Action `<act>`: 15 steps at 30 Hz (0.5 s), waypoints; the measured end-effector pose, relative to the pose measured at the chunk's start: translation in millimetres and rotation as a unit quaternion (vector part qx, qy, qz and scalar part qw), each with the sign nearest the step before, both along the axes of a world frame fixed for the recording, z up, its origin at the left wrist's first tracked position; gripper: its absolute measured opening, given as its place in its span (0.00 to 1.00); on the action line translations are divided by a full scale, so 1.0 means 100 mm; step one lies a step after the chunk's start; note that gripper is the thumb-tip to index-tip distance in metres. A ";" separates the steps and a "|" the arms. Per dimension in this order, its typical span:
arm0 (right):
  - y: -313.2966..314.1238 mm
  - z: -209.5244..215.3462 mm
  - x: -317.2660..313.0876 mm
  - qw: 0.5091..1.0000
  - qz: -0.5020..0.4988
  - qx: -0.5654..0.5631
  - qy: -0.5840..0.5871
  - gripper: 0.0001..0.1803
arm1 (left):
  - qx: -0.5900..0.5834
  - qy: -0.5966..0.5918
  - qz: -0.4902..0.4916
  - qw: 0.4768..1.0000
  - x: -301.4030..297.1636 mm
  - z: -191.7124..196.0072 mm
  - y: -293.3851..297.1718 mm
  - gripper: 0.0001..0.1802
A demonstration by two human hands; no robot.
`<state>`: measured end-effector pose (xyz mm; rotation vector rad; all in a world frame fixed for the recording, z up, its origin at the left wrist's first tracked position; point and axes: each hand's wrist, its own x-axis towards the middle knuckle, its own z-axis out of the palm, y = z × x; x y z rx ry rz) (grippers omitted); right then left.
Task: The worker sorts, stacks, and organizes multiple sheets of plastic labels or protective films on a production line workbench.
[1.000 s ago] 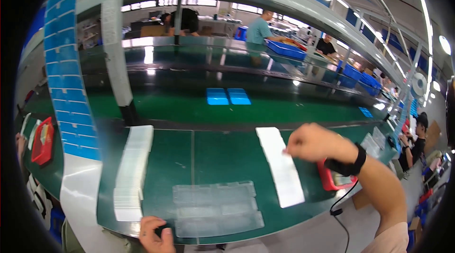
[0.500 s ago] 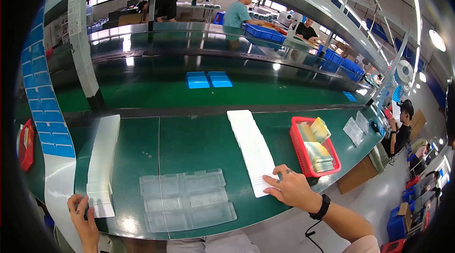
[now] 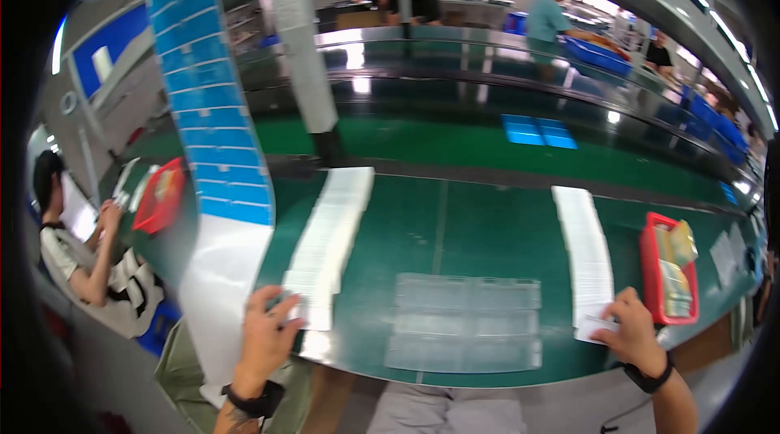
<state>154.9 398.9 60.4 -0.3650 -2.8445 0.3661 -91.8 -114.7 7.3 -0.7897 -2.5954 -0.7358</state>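
Note:
A long fanned row of white cards (image 3: pixel 329 243) lies on the green worktop left of centre. At its near end my left hand (image 3: pixel 268 327) is closed, with a white card edge between thumb and fingers, somewhat blurred. To the right lies a second fanned row of white cards (image 3: pixel 587 251). My right hand (image 3: pixel 635 330) pinches a white card (image 3: pixel 597 328) at that row's near end. Between the two rows, near the front edge, several clear plastic cases (image 3: pixel 465 323) sit flat in a grid.
Right of the right row stands a red basket (image 3: pixel 693 304) of cards. A blue-printed strip (image 3: pixel 223 133) hangs at left, its white end (image 3: pixel 223 271) crossing the worktop edge. Behind are a post (image 3: pixel 305 68) and blue sheets (image 3: pixel 539 131). A co-worker (image 3: pixel 81 247) sits far left.
The view has swung left, bringing a seated co-worker into sight. My right hand has gone from fingers laid on the row's near end to pinching a card; my left fingers have closed on a card edge.

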 end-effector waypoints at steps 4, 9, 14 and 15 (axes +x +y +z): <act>-0.06 -0.05 -0.07 0.999 -0.019 -0.029 0.001 0.22 | -0.033 0.013 -0.004 0.999 0.05 0.18 -0.02 0.24; -0.10 -0.07 -0.14 0.999 -0.008 -0.031 0.008 0.23 | -0.076 0.005 -0.005 0.997 0.05 0.21 -0.10 0.21; -0.13 -0.08 -0.15 0.999 -0.017 -0.033 0.010 0.23 | -0.086 0.011 -0.007 0.996 0.01 0.18 -0.12 0.19; -0.12 -0.09 -0.14 0.999 -0.016 -0.031 0.012 0.23 | -0.087 0.015 -0.008 0.996 0.01 0.17 -0.12 0.19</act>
